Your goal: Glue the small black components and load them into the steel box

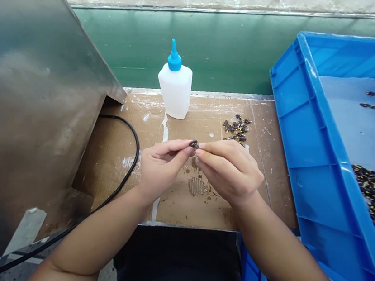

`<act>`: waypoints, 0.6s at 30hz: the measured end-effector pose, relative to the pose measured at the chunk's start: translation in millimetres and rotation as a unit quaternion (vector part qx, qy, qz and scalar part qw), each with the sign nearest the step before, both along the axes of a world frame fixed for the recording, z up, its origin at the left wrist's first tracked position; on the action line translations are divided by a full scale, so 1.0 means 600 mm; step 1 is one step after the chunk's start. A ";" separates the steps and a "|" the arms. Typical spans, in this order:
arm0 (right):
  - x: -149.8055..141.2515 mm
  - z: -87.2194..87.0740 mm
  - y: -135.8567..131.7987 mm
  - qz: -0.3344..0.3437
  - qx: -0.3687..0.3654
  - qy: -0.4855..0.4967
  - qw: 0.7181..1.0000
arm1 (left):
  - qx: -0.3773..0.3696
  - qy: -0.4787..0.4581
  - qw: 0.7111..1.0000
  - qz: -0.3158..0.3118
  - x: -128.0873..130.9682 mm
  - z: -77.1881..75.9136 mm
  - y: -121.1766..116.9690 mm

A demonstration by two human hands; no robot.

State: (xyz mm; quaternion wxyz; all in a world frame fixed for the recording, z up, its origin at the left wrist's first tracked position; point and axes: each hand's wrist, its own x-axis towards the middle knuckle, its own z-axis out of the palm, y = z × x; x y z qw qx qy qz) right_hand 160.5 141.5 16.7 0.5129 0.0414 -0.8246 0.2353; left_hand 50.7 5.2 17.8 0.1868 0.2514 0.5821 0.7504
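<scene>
At dark part [193, 143], left hand [161, 163], right hand [234, 171] (both pinch-fingered).

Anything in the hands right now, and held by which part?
A small dark piece: the left hand pinches its left end between thumb and forefinger; the right hand grips its right end.

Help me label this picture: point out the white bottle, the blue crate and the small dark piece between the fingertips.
White bottle [176, 91], head view: middle of its body.
Blue crate [310, 146], head view: outer side wall.
Small dark piece [193, 143], head view: its exposed dark end.
</scene>
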 end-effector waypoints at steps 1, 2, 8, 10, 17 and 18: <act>0.000 0.000 -0.001 -0.001 0.003 0.003 1.000 | 0.002 0.010 1.000 0.009 0.002 0.003 0.000; 0.000 0.000 -0.002 -0.003 0.009 0.007 1.000 | 0.005 0.023 1.000 0.017 0.003 0.006 -0.001; -0.003 -0.001 -0.008 0.003 0.051 0.029 0.998 | 0.029 0.087 0.995 0.036 0.005 0.002 -0.001; -0.002 -0.002 -0.009 0.004 0.050 0.030 0.998 | 0.034 0.088 0.995 0.039 0.004 -0.002 -0.002; -0.007 -0.007 -0.009 0.002 0.057 0.025 0.998 | 0.015 0.048 0.998 0.021 0.000 -0.001 -0.003; -0.009 -0.006 -0.009 -0.005 0.046 0.030 0.998 | 0.017 0.037 0.999 0.016 -0.002 -0.003 -0.003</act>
